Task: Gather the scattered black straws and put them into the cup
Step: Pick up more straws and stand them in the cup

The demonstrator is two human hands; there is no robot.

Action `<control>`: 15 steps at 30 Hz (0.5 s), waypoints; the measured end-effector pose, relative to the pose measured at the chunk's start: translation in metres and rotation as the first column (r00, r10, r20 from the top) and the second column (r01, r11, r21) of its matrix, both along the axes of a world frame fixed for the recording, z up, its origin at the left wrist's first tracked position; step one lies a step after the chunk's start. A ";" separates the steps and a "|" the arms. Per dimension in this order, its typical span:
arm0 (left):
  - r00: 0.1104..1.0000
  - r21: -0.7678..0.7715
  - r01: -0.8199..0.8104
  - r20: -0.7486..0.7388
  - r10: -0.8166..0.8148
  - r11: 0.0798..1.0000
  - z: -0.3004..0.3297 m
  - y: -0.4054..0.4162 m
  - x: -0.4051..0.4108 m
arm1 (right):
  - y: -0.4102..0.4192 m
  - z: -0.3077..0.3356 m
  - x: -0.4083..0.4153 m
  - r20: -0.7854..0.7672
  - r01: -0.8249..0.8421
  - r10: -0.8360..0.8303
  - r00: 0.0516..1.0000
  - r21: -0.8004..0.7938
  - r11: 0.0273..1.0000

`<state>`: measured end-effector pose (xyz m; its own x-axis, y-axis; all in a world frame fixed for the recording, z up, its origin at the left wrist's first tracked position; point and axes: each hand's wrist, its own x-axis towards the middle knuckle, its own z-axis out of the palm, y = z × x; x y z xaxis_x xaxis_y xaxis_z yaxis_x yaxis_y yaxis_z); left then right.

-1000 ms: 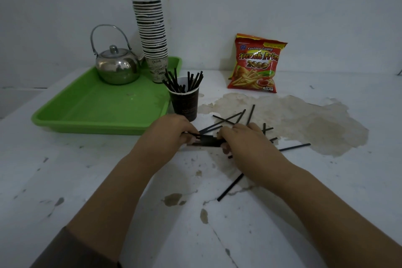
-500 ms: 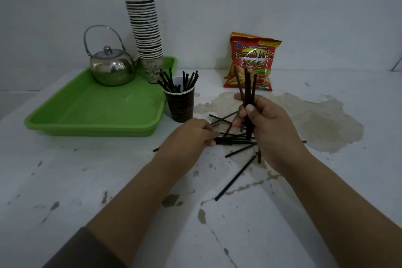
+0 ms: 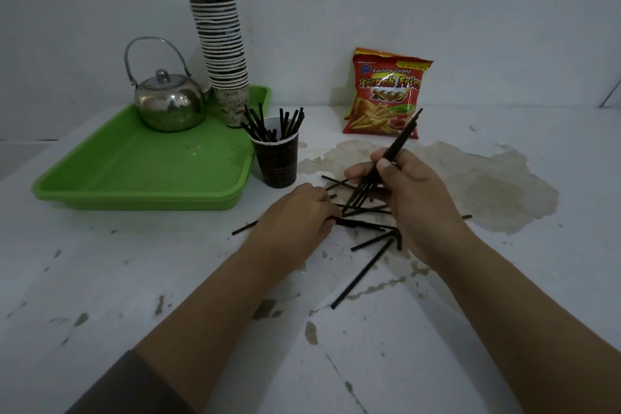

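Several loose straws (image 3: 364,274) lie right of the cup (image 3: 278,161). Your right hand (image 3: 415,203) grips a tilted bundle (image 3: 396,148); your left hand (image 3: 295,218) pinches straws flat on the desk (image 3: 134,279).

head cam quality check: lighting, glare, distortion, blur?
Head view: dim, flat light with a grey-blue cast, shadows soft; the kettle shows only small highlights, no harsh glare; wide-angle bending, forearms stretched toward the bottom corners; the right hand and its straw bundle look slightly soft, and the black straws in the cup merge against its dark wall.
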<state>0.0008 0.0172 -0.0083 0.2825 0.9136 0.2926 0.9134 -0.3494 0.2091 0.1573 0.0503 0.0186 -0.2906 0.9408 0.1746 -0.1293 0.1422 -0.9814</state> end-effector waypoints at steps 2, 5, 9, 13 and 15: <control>1.000 0.002 -0.010 0.022 0.010 1.000 0.002 -0.002 -0.001 | 0.003 -0.001 0.003 0.072 0.052 -0.055 0.996 0.044 0.998; 0.998 0.026 -0.039 0.059 0.037 0.999 0.006 -0.005 -0.003 | 0.008 0.000 0.009 0.028 0.076 -0.079 0.997 0.073 0.994; 0.992 0.027 -0.089 0.095 0.086 0.996 0.014 -0.008 -0.007 | 0.011 0.004 0.012 -0.136 0.102 -0.099 0.986 0.015 0.995; 0.981 0.050 -0.114 0.162 0.105 0.992 0.026 -0.012 -0.014 | 0.013 0.009 0.017 -0.297 0.151 -0.157 0.942 -0.046 0.988; 0.961 0.049 -0.132 0.251 0.116 0.990 0.033 -0.016 -0.018 | 0.015 0.012 0.019 -0.338 0.185 -0.203 0.919 -0.083 0.979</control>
<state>-0.0177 0.0008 0.0246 0.0794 0.9136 0.3988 0.8732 -0.2567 0.4143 0.1760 0.0655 0.0301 -0.0320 0.9825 0.1837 -0.4342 0.1518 -0.8879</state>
